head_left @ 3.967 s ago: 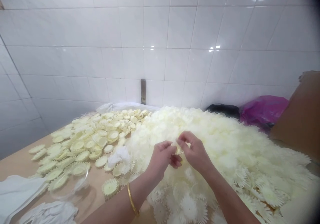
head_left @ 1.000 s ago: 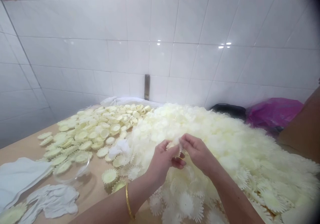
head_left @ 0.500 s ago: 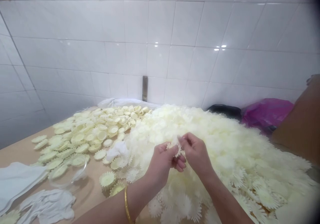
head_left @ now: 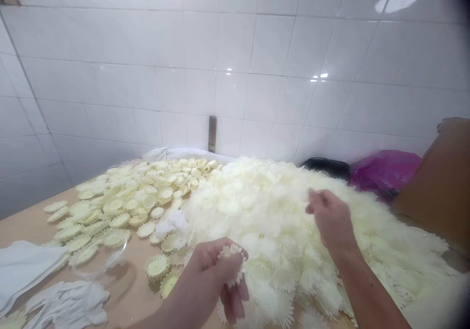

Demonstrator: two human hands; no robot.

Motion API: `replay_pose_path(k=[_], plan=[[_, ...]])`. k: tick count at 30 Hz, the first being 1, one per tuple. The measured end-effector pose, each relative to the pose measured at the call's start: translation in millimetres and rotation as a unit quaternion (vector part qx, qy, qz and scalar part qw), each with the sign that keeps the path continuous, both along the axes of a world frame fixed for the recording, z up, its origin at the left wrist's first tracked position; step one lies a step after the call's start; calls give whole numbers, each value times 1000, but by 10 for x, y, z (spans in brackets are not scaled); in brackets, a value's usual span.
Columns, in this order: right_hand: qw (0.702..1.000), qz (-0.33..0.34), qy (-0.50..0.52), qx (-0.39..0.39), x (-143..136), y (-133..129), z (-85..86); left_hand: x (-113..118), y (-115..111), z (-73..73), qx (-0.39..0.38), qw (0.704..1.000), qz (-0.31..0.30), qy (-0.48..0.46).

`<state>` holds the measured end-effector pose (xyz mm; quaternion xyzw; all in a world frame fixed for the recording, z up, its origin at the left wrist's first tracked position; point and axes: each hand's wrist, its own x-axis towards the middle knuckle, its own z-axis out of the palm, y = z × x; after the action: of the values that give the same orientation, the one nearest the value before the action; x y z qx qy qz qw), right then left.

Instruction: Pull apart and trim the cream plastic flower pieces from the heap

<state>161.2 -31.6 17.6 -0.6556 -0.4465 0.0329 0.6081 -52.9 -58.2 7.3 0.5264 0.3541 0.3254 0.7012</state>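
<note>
Between its thumb and fingers my left hand (head_left: 216,275) grips a small cream disc (head_left: 235,255) with a jagged edge, low in the middle of the view. My right hand (head_left: 332,216) is raised over the right part of a big heap of pale, thin, frilly-edged pieces (head_left: 264,192). Its fingers are pinched together; whatever they hold, if anything, is too small or blurred to make out. Left of the heap lies a spread of thicker yellowish notched discs (head_left: 121,204).
White cloth (head_left: 25,270), a crumpled white glove (head_left: 69,302) and a clear round lid (head_left: 101,260) lie on the tabletop (head_left: 128,280) at left. At right are a black item (head_left: 326,167), a magenta bag (head_left: 385,172) and a brown box (head_left: 436,172). A tiled wall (head_left: 235,40) stands behind.
My hands have moved apart. The left came down and to the left with the cream disc, while the right went off to the right over the pale heap.
</note>
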Motion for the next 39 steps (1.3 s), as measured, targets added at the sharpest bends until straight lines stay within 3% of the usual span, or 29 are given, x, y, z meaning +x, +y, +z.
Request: replay_pose_path(k=[4, 9, 14, 16, 20, 22, 26, 31, 35, 39], plan=[[988, 130, -78, -8, -206, -100, 9, 29, 153, -102, -95, 994, 28, -50], [964, 194, -181, 6, -442, -200, -150, 275, 350, -151, -162, 978, -39, -125], [926, 247, -284, 9, -429, -250, -265, 385, 388, -187, -101, 986, -35, -130], [939, 248, -236, 8, -400, -246, -270, 395, 392, -204, -50, 992, 2, -118], [972, 227, -48, -36, -321, -210, -251, 394, 383, -244, 23, 996, 46, -74], [959, 272, 0, -78, -317, -201, -244, 390, 374, -269, 48, 995, 52, -66], [928, 351, -20, -123, -407, -231, -232, 385, 361, -336, 77, 994, 44, -70], [913, 390, -9, -118, -492, -259, -240, 386, 357, -391, 59, 995, 54, -60], [915, 388, 42, -106, -494, -247, -261, 397, 337, -354, 35, 997, 40, -56], [879, 447, 125, -109, -511, -248, -266, 415, 313, -320, 10, 996, 31, -80]])
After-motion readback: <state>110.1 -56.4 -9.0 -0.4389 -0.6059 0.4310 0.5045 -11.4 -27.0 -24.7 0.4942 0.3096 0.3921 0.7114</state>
